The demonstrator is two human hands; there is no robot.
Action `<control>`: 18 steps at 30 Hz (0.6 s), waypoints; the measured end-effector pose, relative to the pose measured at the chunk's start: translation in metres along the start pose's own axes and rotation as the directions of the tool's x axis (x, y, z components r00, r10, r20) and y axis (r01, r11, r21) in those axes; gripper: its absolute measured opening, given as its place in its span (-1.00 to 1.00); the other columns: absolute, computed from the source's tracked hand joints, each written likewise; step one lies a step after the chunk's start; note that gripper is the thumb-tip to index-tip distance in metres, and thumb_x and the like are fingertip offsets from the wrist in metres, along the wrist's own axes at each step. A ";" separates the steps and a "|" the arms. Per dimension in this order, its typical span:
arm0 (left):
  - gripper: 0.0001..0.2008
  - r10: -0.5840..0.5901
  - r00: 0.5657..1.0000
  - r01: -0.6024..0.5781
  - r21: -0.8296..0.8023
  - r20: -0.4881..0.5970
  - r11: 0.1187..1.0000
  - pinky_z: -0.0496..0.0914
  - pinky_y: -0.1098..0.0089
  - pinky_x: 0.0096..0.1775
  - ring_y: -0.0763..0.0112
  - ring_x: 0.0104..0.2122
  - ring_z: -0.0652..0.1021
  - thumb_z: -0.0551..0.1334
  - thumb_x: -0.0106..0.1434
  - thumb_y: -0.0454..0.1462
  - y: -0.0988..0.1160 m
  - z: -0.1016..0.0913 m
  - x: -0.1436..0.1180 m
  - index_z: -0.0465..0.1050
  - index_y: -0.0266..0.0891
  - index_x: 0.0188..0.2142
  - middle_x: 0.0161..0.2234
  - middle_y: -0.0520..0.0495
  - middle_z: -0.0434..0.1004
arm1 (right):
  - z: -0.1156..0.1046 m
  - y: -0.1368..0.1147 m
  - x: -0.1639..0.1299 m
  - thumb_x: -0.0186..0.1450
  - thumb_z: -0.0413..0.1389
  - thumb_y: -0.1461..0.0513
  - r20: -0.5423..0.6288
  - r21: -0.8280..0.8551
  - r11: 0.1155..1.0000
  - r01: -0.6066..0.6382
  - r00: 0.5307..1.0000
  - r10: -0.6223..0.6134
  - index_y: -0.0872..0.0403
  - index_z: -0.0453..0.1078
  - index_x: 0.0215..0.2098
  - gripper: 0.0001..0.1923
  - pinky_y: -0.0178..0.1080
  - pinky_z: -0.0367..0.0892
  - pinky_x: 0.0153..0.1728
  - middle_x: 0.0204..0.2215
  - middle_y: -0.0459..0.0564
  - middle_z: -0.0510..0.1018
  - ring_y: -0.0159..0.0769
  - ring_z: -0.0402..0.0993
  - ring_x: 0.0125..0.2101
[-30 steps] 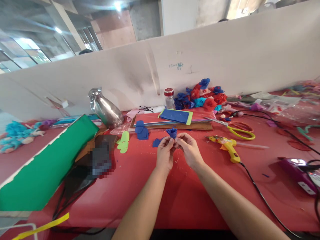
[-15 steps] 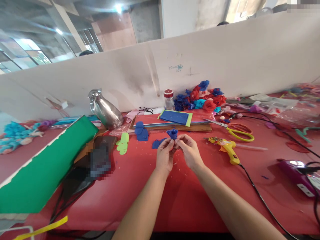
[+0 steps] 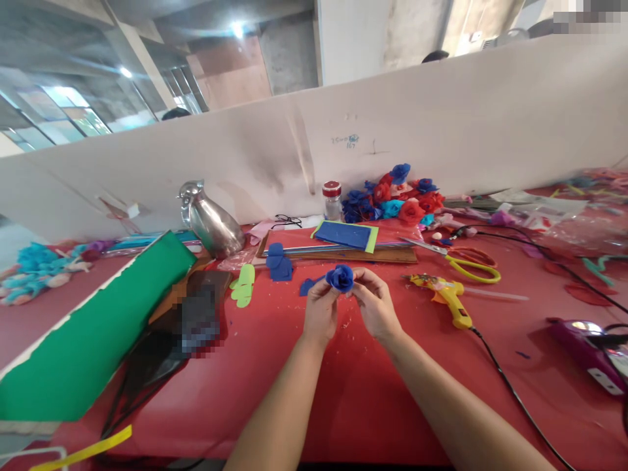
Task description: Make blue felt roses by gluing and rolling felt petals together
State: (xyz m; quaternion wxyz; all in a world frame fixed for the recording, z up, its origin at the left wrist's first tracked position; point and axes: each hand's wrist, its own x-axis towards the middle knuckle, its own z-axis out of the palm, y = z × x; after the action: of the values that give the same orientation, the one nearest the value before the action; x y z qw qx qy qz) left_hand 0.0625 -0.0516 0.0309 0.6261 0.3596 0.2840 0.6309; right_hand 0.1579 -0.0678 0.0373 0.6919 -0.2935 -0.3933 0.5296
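A small blue paper rose (image 3: 340,278) is held between my two hands above the red table, its curled petals turned toward me. My left hand (image 3: 321,311) pinches it from the left and below. From the right, the fingers of my right hand (image 3: 376,304) press at its edge; the fingertips are partly hidden behind the flower. Just behind my left hand lie loose blue petal pieces (image 3: 309,286). More cut blue pieces (image 3: 279,263) and light green cut pieces (image 3: 243,286) rest further left.
On the right are a yellow glue gun (image 3: 456,306) with its cord and yellow-orange scissors (image 3: 473,267). Behind stand stacked paper sheets (image 3: 343,235), a lidded jar (image 3: 332,203), finished paper roses (image 3: 412,209) and a metal jug (image 3: 210,219). A green sheet (image 3: 98,333) lies left.
The blue rose has tipped toward me, so its spiral petals now show from above instead of from the side. Both hands stay closed around it in nearly the same place.
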 end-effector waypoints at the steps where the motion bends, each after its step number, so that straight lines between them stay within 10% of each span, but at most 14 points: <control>1: -0.76 0.004 1.000 -0.004 0.009 0.007 1.000 0.32 0.41 -0.28 0.53 -0.50 0.39 0.48 -0.17 -0.16 0.000 0.000 0.000 0.50 -0.23 -0.60 -0.59 0.10 0.44 | 0.000 0.000 0.000 0.07 0.24 0.22 0.005 0.005 1.000 0.008 1.000 -0.008 0.04 0.40 -0.47 -0.89 -0.36 0.25 -0.45 -0.51 -0.16 0.44 -0.46 0.29 -0.54; 13: -0.73 -0.094 0.995 0.093 -0.026 -0.024 0.995 0.32 0.45 -0.33 0.55 -0.50 0.43 0.49 -0.20 -0.18 -0.001 -0.002 0.002 0.53 -0.25 -0.52 -0.54 0.05 0.49 | 0.008 -0.013 -0.002 0.10 0.14 0.19 -0.078 -0.255 0.967 0.023 0.996 -0.044 0.04 0.33 -0.45 -0.90 -0.34 0.25 -0.45 -0.57 -0.17 0.40 -0.42 0.29 -0.54; 18: -0.73 -0.202 0.968 0.192 -0.079 -0.148 0.978 0.19 0.56 -0.49 0.66 -0.57 0.37 0.49 -0.20 -0.29 -0.004 -0.004 0.006 0.48 -0.31 -0.49 -0.54 0.05 0.47 | -0.036 -0.045 -0.013 0.12 0.06 0.18 -0.073 -0.747 0.663 0.046 0.986 -0.151 0.04 0.38 -0.35 -0.85 -0.27 0.29 -0.39 -0.43 -0.04 0.50 -0.32 0.39 -0.45</control>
State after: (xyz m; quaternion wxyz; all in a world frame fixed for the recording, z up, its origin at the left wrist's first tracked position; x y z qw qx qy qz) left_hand 0.0623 -0.0448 0.0261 0.6730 0.2588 0.3458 0.6004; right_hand 0.2097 -0.0922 0.0522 0.5639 -0.5610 -0.5448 0.2655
